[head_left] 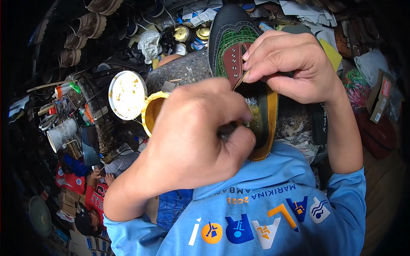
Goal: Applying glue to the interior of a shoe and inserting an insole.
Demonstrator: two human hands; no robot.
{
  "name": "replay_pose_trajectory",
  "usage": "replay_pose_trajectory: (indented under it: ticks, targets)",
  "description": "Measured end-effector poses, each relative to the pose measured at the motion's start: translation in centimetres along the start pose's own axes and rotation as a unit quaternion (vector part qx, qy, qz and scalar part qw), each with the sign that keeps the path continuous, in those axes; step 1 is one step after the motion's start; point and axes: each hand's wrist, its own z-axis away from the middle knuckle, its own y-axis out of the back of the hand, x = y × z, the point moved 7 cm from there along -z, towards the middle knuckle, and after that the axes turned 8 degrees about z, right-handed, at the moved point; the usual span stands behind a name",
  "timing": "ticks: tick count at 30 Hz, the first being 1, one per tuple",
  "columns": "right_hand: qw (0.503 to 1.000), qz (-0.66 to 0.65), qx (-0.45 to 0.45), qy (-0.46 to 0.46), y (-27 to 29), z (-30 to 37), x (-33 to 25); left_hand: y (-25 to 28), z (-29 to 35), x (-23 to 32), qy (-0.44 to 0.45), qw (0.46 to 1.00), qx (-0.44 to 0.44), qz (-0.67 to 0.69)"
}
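Note:
A shoe with a black toe, green mesh and a brown facing with lace holes lies in front of me, toe pointing away. My right hand pinches the edge of the brown eyelet facing and pulls the opening wide. My left hand, slightly blurred, is closed with curled fingers at the shoe's opening; whatever it grips is hidden. Beside its fingers, a wet yellowish patch shines inside the shoe. Left of that hand stands an open can with yellow-brown smears and a raised white lid.
Small round tins and crumpled white paper lie beyond the can. A white mug lies among tools at left. Several brown shoes sit upper left. Another person in red is at lower left. A cardboard box is at right.

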Motion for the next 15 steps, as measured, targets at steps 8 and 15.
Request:
replay_pose_trajectory:
  ticks: [8, 15]
  targets:
    - [1.0, -0.007, 0.021, 0.005, 0.0, 0.2, 0.0, 1.4, -0.1, 0.9, -0.008, 0.999, 0.04, -0.033]
    - [0.999, -0.024, 0.031, 0.013, -0.2, 0.3, 0.0, -1.3, 0.2, -0.2, 0.082, 0.989, -0.114, 0.055]
